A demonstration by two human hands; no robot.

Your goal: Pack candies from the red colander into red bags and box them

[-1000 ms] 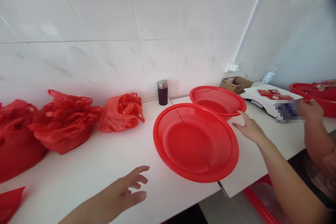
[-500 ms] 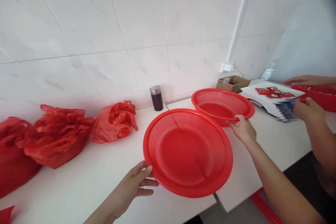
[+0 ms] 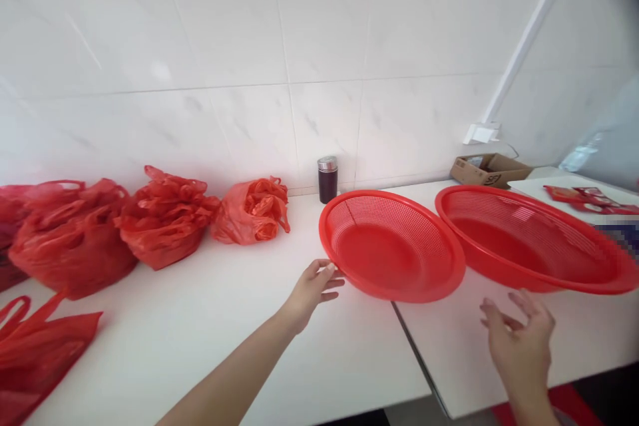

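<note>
held left basket [image 3: 382, 253], ctr, by 8 o'clock rim w/ left hand [image 3: 312, 291], fingers narrow; had right hand [image 3: 522, 339] free, fingers wide, nr right basket [image 3: 514, 249], 3 o'clock; seemingly got left hold done, not right.

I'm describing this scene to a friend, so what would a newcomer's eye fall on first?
Probably the left red basket near the centre, with the left hand at its rim, and the right red basket beside it. Next come the bunched red plastic bags at the left. A dark, silver-topped cup stands near the wall.
</note>
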